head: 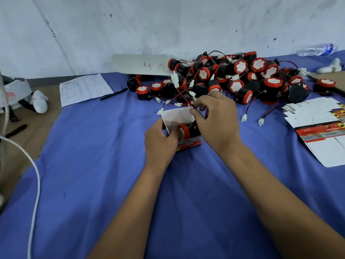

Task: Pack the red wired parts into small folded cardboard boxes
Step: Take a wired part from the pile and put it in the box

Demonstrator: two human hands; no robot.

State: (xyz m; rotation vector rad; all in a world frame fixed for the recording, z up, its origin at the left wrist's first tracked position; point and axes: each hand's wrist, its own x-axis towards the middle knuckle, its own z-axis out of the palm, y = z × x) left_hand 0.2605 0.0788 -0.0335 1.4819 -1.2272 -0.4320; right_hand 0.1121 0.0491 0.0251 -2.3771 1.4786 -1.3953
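- Blue cloth (97,165) covers the bench, which runs back to a scuffed white wall (168,25).
- Both bare forearms reach in from the lower edge and meet at the middle of the cloth; the right crosses in from the lower right, the left comes up from the bottom centre.
- A heap of red wired parts (233,79) lies at the back, just beside the wall, black bodies with red rims pointing every way, thin leads and white plugs trailing toward the near side.
- Flat unfolded cartons (321,126) are fanned out at the right, well apart from the hands.
- A printed sheet (84,88) with a black pen (113,94) beside it lies at the back left.
- The small cardboard box (186,131) stands open-topped between the hands, its white flap raised at the far side.
- The left hand (160,139) grips the box's left wall, fingers curled over its edge.
- The right hand (214,120) arches over the box, thumb and forefinger pinching a red and black lead (182,96) that rises toward the heap.
- One red part (183,129) lies inside the box on its side, red rim facing left.
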